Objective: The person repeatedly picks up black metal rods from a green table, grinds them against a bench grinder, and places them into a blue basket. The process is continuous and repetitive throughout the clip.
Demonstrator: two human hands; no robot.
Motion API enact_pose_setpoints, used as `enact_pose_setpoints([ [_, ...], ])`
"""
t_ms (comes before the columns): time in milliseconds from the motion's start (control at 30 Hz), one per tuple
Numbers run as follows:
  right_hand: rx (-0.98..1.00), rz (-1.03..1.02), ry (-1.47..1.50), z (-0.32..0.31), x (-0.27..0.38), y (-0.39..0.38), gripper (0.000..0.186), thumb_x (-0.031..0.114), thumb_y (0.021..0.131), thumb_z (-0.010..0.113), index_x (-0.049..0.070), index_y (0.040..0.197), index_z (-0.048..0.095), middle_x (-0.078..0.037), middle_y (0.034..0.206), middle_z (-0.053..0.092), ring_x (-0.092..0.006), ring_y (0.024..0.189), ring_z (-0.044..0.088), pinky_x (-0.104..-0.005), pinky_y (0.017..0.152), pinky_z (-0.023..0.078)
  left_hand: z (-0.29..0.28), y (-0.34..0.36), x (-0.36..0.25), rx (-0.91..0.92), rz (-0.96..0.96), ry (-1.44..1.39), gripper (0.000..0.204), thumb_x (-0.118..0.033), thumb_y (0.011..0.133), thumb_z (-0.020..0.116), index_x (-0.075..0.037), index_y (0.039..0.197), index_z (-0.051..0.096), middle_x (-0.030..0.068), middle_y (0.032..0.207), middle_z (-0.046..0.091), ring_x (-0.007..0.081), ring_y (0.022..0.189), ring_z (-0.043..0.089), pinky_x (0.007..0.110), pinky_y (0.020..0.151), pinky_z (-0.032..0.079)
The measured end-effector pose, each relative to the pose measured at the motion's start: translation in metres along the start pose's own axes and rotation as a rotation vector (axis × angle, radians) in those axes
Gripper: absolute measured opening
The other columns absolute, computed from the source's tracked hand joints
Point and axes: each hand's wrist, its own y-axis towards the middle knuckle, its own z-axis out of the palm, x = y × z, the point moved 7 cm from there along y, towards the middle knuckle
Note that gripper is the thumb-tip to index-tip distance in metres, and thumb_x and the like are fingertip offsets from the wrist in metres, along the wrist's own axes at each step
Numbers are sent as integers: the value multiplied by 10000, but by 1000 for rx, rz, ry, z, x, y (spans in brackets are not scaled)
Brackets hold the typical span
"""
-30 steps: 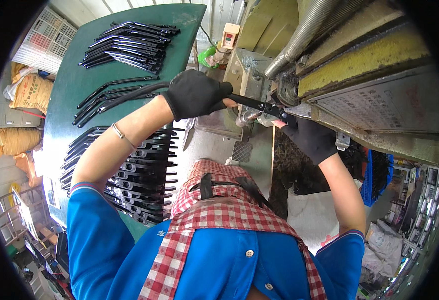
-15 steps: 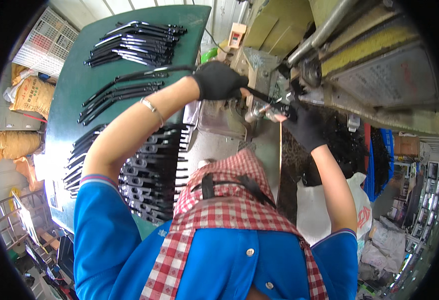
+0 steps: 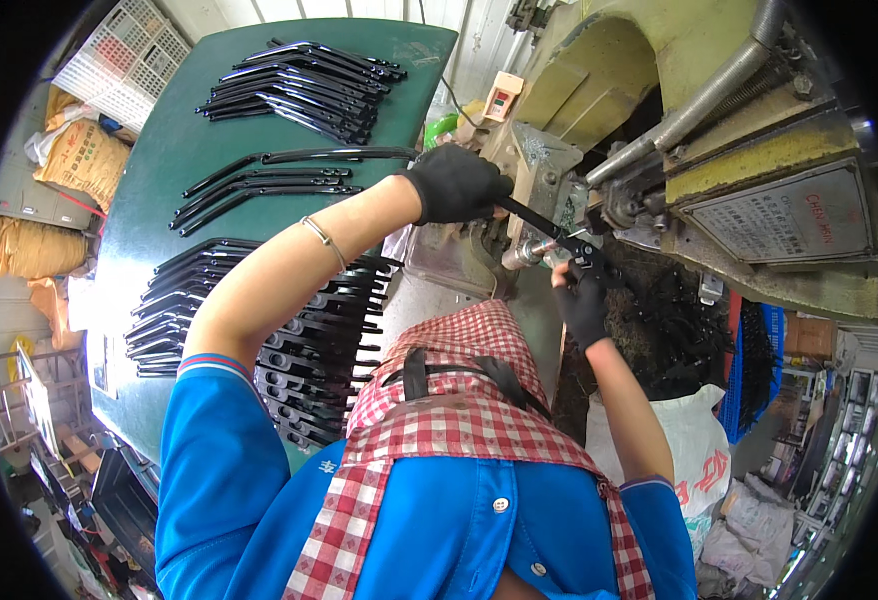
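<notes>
My left hand (image 3: 457, 185), in a black glove, is closed round a black wiper arm (image 3: 529, 217) that slants down to the right toward the press. Another long black stretch shows left of this hand, over the table; the glove hides whether it is the same piece. My right hand (image 3: 584, 310), in a black glove with bare fingertips showing, is closed at the arm's right end, where a black joint piece (image 3: 587, 252) shows. Just left of that end sits a silver cylindrical fitting (image 3: 526, 254) of the press.
The green table (image 3: 159, 215) bears sorted rows of bent black arms (image 3: 299, 85) and a stack of black parts with holes (image 3: 309, 345). A yellow-green press (image 3: 709, 110) stands right. Dark parts (image 3: 674, 320), a white sack (image 3: 679, 440) and a blue crate (image 3: 759, 350) lie beyond my right arm.
My right hand has shifted nearer to me and turned, showing more of the joint piece. My left hand keeps its grip. The whole view has shifted slightly.
</notes>
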Motion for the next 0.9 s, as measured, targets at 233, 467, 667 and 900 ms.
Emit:
enact_pose_setpoints([
  [233, 322, 173, -1063, 18, -22, 73, 311, 338, 870, 597, 110, 1078, 629, -144, 1030, 677, -323, 964, 656, -430, 797, 505, 6, -5, 2, -28, -22, -88, 318, -384, 833, 653, -154, 1037, 574, 97, 921, 615, 336, 830, 644, 457, 667, 504],
  [467, 355, 454, -874, 22, -52, 82, 472, 453, 841, 608, 111, 1164, 632, -190, 1223, 603, -317, 1112, 604, -432, 918, 481, -15, -14, -28, -167, 73, -138, 277, -243, 898, 555, -286, 1169, 594, 86, 831, 663, 326, 706, 656, 445, 592, 508],
  [667, 292, 240, -827, 23, -29, 81, 292, 357, 808, 608, 78, 859, 678, -171, 913, 682, -368, 867, 660, -481, 733, 523, 13, -138, 15, 2, -125, -86, 243, -191, 842, 625, -228, 1082, 624, 89, 786, 646, 347, 675, 630, 450, 571, 480],
  [900, 89, 113, -298, 0, -71, 76, 260, 295, 861, 632, 37, 896, 620, -171, 801, 642, -338, 738, 621, -422, 683, 498, 54, -336, 87, 26, -799, -95, 275, -175, 851, 564, -200, 1094, 690, 79, 1039, 662, 310, 995, 620, 410, 824, 513],
])
